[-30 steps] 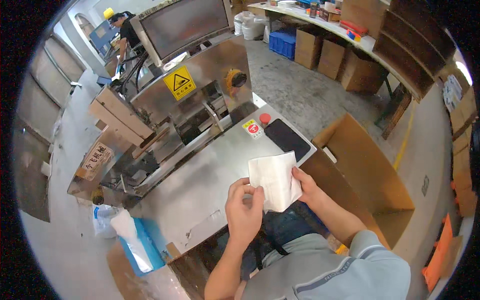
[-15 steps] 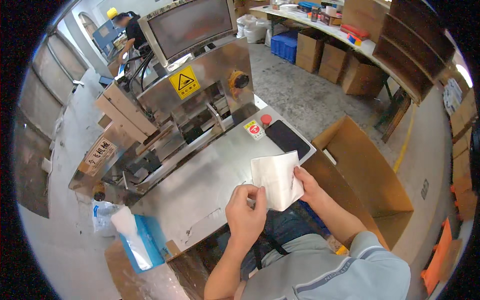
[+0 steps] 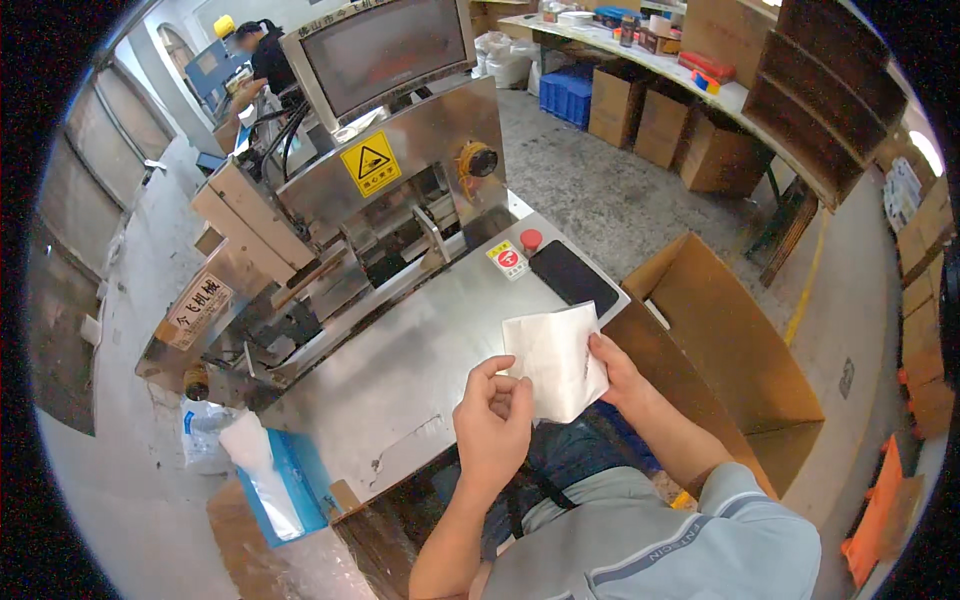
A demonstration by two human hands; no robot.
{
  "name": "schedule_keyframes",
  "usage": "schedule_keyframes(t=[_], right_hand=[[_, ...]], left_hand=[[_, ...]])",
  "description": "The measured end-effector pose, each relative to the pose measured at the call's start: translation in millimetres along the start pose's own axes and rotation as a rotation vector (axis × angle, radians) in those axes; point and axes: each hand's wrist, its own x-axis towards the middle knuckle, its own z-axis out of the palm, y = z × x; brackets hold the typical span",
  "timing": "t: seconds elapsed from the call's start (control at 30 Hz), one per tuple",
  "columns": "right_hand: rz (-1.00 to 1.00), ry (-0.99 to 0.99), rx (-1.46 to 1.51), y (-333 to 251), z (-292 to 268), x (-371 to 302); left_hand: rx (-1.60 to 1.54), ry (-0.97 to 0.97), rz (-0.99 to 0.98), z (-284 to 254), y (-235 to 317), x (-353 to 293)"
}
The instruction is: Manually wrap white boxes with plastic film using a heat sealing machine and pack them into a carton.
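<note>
In the head view, the white packet (image 3: 562, 350) is in the air in front of the person, near the right end of the metal table (image 3: 400, 375). The right hand (image 3: 618, 372) has hold of its right side, with the thumb on the near face and the fingers mostly hidden behind. The packet has almost not moved during the last second, and this hand has kept the same grip.

What has changed is the left hand (image 3: 494, 425). Half a second ago its first finger was bent close to the thumb; now this finger is raised and more straight, so there is a wider gap between them. The hand is about half open, the other fingers are loosely curled, and it seems to grip nothing. It is at the left edge of the packet, but whether a fingertip touches the paper, I cannot tell. In my judgement, the right hand alone is now carrying the packet, and the left one is free to adjust its edge.

Around them, nothing else looks shifted: a black flat thing (image 3: 574, 276) and a red button (image 3: 531, 240) are on the table beyond the packet, and the open cardboard box (image 3: 770, 385) stands to the right.
</note>
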Motion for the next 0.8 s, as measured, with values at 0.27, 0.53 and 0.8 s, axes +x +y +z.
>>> schedule_keyframes(t=[0.27, 0.53, 0.8], right_hand=[[0.121, 0.112, 0.183, -6.1, 37.3, -3.0], [0.12, 0.036, 0.288, -7.7, 44.9, -2.2], [0.071, -0.028, 0.221, -3.9, 45.2, -3.7]], left_hand=[[-0.26, -0.056, -0.065, -10.7, 9.2, -3.8], [-0.266, -0.013, -0.022, -18.8, 0.9, -0.2], [0.141, 0.031, 0.258, -4.3, 11.4, -12.0]])
